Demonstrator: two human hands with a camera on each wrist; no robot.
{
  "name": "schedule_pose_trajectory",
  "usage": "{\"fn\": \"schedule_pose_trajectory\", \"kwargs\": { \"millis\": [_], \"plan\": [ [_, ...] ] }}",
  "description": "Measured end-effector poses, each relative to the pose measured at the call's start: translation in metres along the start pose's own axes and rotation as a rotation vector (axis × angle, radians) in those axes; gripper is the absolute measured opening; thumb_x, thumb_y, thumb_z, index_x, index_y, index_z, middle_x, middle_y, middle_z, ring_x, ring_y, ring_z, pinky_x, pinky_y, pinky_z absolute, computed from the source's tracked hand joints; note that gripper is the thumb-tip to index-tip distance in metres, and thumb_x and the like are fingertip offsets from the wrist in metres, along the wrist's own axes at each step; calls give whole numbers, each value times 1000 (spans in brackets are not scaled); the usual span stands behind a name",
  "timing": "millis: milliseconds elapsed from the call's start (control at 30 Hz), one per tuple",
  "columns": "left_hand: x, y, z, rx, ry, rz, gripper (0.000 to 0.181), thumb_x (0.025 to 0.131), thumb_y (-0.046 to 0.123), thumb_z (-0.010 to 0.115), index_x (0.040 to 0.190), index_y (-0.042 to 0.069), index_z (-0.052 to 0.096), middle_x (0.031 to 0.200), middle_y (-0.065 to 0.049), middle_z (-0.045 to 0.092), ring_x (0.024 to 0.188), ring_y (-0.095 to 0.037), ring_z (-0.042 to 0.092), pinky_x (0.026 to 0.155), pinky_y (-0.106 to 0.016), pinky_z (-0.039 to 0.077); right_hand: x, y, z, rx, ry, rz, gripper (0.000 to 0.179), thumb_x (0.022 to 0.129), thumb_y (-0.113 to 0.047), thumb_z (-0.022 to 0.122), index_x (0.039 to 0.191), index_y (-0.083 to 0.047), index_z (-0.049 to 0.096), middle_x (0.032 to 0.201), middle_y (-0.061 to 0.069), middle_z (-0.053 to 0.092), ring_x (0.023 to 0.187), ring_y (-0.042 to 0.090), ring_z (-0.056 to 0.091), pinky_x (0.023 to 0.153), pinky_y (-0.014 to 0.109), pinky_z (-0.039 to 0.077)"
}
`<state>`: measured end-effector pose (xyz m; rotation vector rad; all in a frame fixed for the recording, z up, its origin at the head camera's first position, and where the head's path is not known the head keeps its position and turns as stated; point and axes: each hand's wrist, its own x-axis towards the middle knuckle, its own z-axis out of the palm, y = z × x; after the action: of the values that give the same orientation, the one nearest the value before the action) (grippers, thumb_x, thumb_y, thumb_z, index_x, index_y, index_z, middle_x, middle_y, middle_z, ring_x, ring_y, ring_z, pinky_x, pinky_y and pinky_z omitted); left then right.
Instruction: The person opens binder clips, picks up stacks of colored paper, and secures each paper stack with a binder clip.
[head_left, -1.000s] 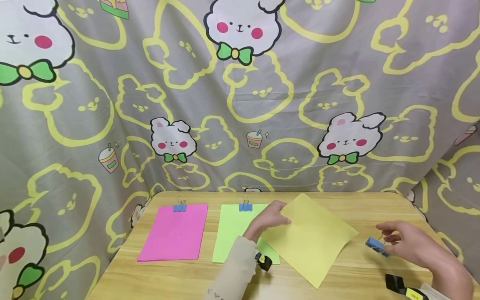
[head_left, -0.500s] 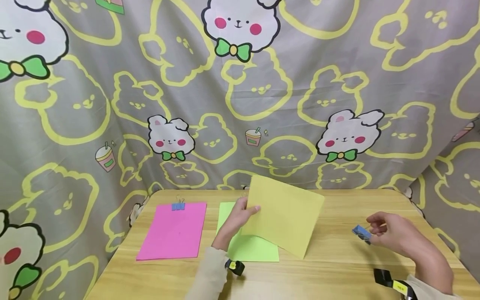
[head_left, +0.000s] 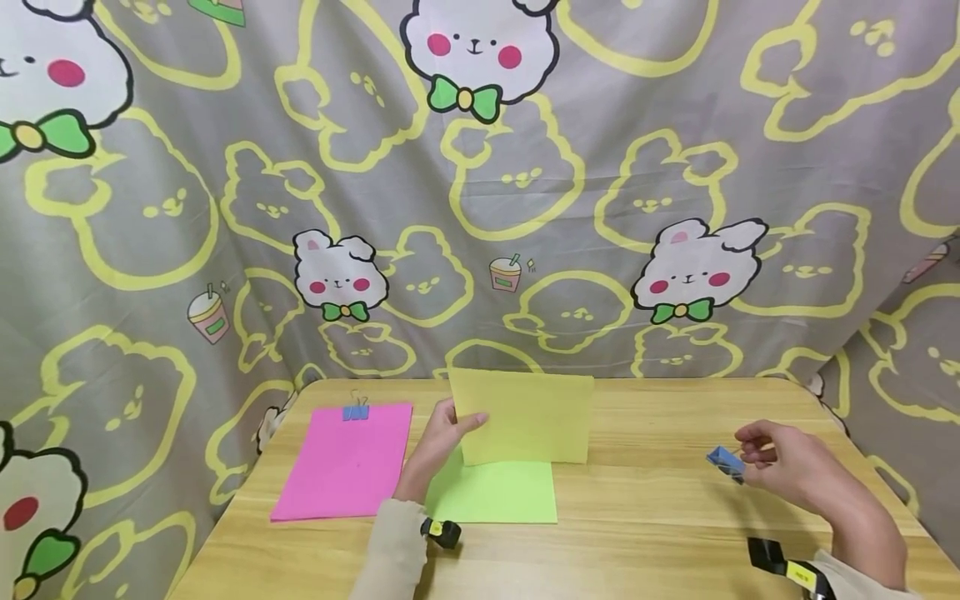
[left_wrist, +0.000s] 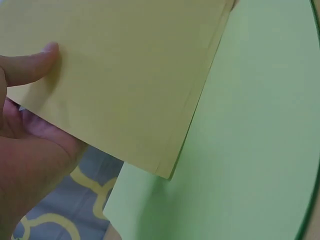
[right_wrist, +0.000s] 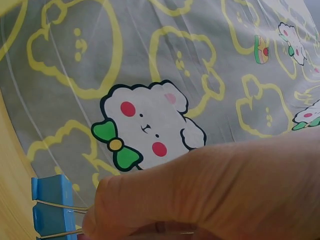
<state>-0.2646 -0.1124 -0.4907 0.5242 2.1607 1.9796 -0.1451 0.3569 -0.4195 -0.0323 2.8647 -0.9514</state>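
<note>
My left hand (head_left: 442, 437) grips a stack of yellow paper (head_left: 532, 417) by its left edge, thumb on the near face and fingers behind. The stack stands tilted up over the far part of the green paper (head_left: 498, 496), hiding its top edge. In the left wrist view, the yellow paper (left_wrist: 115, 85) shows several layered edges, with the green sheets (left_wrist: 250, 125) below it. Away to the right, my right hand (head_left: 795, 467) pinches a blue binder clip (head_left: 725, 463) by its wire handles above the table. The right wrist view shows this binder clip (right_wrist: 52, 205) at the fingertips.
Pink paper (head_left: 345, 467) lies at the left of the wooden table (head_left: 645, 533), with a blue binder clip (head_left: 356, 412) on its top edge. A patterned curtain (head_left: 420, 192) hangs right behind the table and along its sides.
My left hand has moved left with the yellow paper, turning it from a diamond slant to level and upright over the green paper. The right hand has shifted slightly left, holding the binder clip.
</note>
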Motion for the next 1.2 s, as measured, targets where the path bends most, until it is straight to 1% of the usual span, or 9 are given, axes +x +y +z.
{"fn": "schedule_pose_trajectory", "kwargs": {
  "millis": [200,400,533,700,833,967,1067,1167,1200],
  "plan": [
    [-4,0,0,32,-34,-20,36,101,17,67,133,1,60,126,-9,67,120,-23,59,109,-48,41,0,1,1,4,6,1,42,82,0,69,121,14,57,104,11,67,97,34,67,76,42,57],
    [-5,-2,5,50,-25,-45,35,101,13,65,133,1,56,123,-8,66,116,-21,60,106,-43,45,-2,2,-1,15,6,10,44,85,-1,70,123,15,55,106,15,68,98,36,67,76,44,58],
    [-5,-7,4,46,-36,-32,32,101,10,65,131,1,58,118,-7,67,111,-20,61,101,-38,47,-2,3,-1,9,13,10,45,85,-1,71,123,15,55,106,16,67,97,35,67,75,43,57],
    [-5,-11,-1,39,-70,-10,35,102,8,62,135,-1,57,126,-11,67,118,-23,61,106,-41,46,1,3,-2,-2,25,-2,49,85,-2,71,126,17,53,107,20,67,97,37,68,76,45,58],
    [-8,-9,-3,49,-81,-1,38,104,7,58,140,0,54,134,-13,63,127,-28,57,111,-48,42,3,1,-2,-39,117,-45,51,85,-4,75,126,18,54,108,27,67,97,43,69,75,46,59],
    [-8,-7,-2,64,-66,15,35,105,9,57,138,-1,56,133,-14,64,127,-29,58,111,-49,43,3,-1,-1,-35,234,-81,50,83,-2,79,123,16,55,112,34,65,101,51,66,74,43,60],
    [-7,-7,0,77,-35,30,31,105,9,58,134,-3,59,128,-15,66,122,-28,60,107,-46,46,3,-3,0,-27,281,-99,52,82,1,79,124,16,55,114,37,63,104,55,62,80,48,59],
    [-6,-8,4,84,11,43,28,104,8,59,130,-4,62,124,-16,68,117,-27,62,103,-43,49,4,-1,4,-40,333,-112,53,80,0,82,124,15,56,113,36,63,102,55,63,79,54,57],
    [-6,-9,5,91,28,47,28,104,8,59,129,-4,62,123,-17,69,115,-28,63,101,-43,51,4,-1,5,-46,350,-116,54,79,0,82,125,15,57,112,35,64,101,55,64,77,49,58]
  ]
}}
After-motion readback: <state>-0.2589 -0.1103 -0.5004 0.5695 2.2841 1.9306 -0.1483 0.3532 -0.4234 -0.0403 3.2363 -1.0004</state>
